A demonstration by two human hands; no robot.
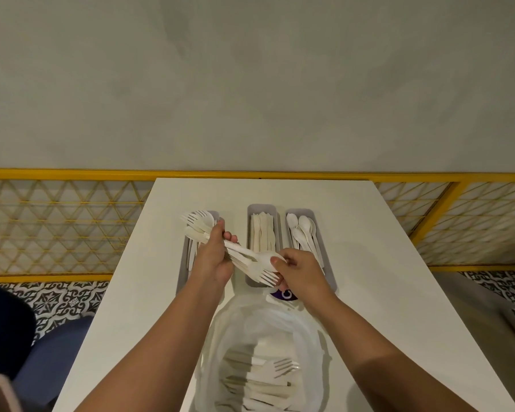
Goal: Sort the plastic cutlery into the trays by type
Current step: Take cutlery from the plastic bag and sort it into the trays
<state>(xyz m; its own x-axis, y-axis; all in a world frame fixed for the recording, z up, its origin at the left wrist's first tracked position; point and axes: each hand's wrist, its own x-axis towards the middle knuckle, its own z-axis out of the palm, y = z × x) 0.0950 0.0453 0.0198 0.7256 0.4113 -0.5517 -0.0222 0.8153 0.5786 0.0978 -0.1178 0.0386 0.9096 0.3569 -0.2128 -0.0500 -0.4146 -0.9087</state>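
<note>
I see the white table (pixel 384 233) with a clear plastic bag (pixel 217 331) of mixed cutlery at its near edge. Beyond the bag lie three grey trays: the left tray (pixel 182 272), the middle tray (pixel 262 208) with knives (pixel 262 233), and the right tray (pixel 330 281) with spoons (pixel 304 230). My left hand (pixel 213 257) grips a bundle of cutlery (pixel 199 223) above the left tray. My right hand (pixel 302 272) pinches the bundle's near end.

Three trays (pixel 262 208), two hands (pixel 213 263), one bag (pixel 308 331).

light: dim, even | shadows: soft | edges: wide-angle bowing; focus: slightly soft
</note>
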